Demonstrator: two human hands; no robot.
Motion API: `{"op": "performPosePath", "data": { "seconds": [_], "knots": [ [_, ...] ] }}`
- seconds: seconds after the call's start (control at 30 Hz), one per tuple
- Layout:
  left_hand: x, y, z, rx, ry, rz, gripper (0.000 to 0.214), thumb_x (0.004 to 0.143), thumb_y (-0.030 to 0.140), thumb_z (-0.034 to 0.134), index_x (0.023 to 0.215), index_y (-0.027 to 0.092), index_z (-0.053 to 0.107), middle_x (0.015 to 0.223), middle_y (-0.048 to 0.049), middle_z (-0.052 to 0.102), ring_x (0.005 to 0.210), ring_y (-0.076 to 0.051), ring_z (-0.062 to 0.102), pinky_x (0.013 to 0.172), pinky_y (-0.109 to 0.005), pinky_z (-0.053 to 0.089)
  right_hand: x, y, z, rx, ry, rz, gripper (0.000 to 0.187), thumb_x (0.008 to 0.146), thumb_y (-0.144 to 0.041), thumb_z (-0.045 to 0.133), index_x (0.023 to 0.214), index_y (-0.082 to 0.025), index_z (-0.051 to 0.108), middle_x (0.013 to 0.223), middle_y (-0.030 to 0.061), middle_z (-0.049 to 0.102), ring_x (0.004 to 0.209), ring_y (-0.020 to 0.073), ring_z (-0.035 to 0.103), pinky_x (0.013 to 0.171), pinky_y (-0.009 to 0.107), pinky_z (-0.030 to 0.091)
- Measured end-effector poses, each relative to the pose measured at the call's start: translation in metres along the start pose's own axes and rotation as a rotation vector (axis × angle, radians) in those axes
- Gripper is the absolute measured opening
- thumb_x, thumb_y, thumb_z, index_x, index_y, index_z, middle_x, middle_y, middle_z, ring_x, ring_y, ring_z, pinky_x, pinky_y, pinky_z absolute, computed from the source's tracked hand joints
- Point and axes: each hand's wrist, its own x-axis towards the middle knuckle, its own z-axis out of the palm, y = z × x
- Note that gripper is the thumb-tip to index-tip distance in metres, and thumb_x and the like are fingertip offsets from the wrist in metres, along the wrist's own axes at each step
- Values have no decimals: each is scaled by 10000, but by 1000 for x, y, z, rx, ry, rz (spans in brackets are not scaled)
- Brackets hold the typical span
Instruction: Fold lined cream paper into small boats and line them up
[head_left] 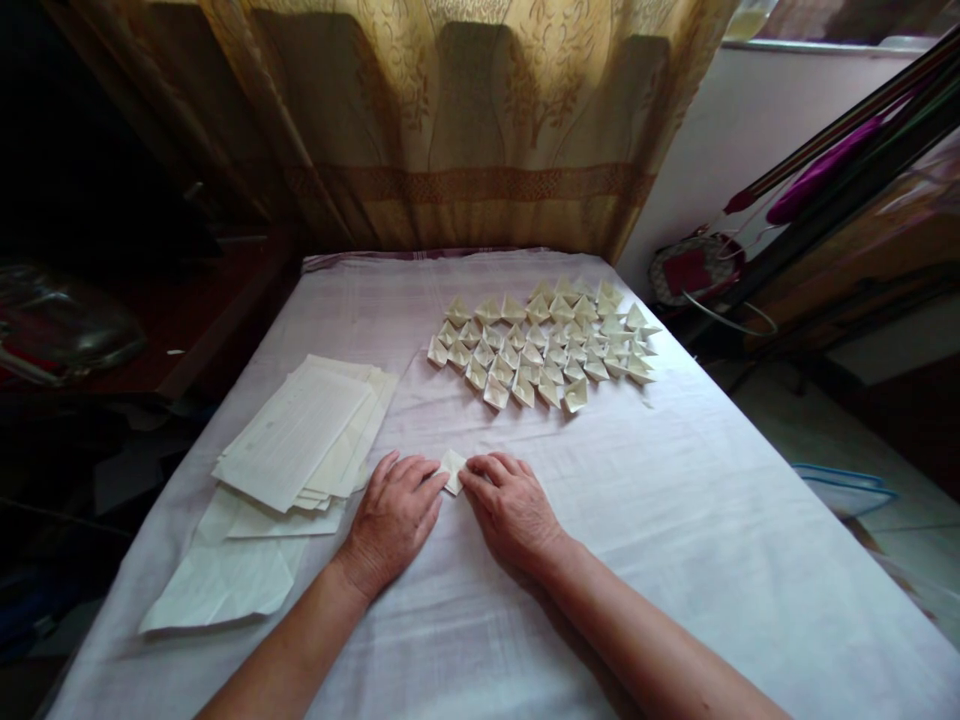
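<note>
A small folded piece of paper [453, 472], pale and diamond-shaped, lies on the cloth-covered table between my hands. At its left corner, the thumb and fingers of my left hand [396, 512] press on the edge. My right hand [514, 506] pinches the right side, its fingers curled and covering that corner. Beyond them, several folded paper boats [531, 352] stand close together in rows. Left of my left hand rests a loose stack of paper sheets [296, 435], some overlapping at angles.
The table [637, 580] has a white, slightly wrinkled cloth. A gold patterned curtain [465, 120] hangs behind its far edge. On the right are a bag [694, 270] and dark slanted bars; on the left, a dark red surface [217, 310] carries a clear plastic-like object.
</note>
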Motion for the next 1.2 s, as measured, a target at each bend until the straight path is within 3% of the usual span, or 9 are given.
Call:
{"op": "performPosePath", "data": {
  "seconds": [0.23,0.47,0.73,0.97,1.2],
  "knots": [
    [17,5,-5,31,-79,-16,361,912,212,536,1263,255,609,1115,-53,660,1087,-234,569,1121,-489,300,-7,3,3,3,14,-14,339,985,-209,469,1305,-223,579,1281,85,627,1131,232,513,926,360,381],
    [37,6,-4,92,-119,-49,322,941,206,479,1224,218,633,996,-66,663,972,-244,572,964,-445,402,-5,1,-1,-11,-24,-1,298,979,-203,482,1243,-238,617,1263,84,636,1135,223,522,910,351,390],
    [31,12,5,144,-78,-154,340,943,241,505,1260,220,626,983,-81,632,929,-253,543,850,-416,440,-5,0,0,-11,-3,8,284,984,-208,483,1230,-238,623,1253,67,645,1121,219,526,906,347,385],
    [30,12,4,95,-74,-201,347,915,265,570,1253,232,642,1029,-80,626,972,-259,541,875,-424,444,-8,2,4,-13,61,96,327,960,-215,497,1266,-227,615,1273,89,625,1153,248,508,923,367,373],
    [31,10,3,54,-71,-219,359,888,297,619,1244,263,653,1037,-69,626,976,-255,552,875,-421,451,5,3,-4,-2,36,112,219,926,-213,567,1103,-234,694,1161,71,669,1045,230,555,880,354,398]
  ]
}}
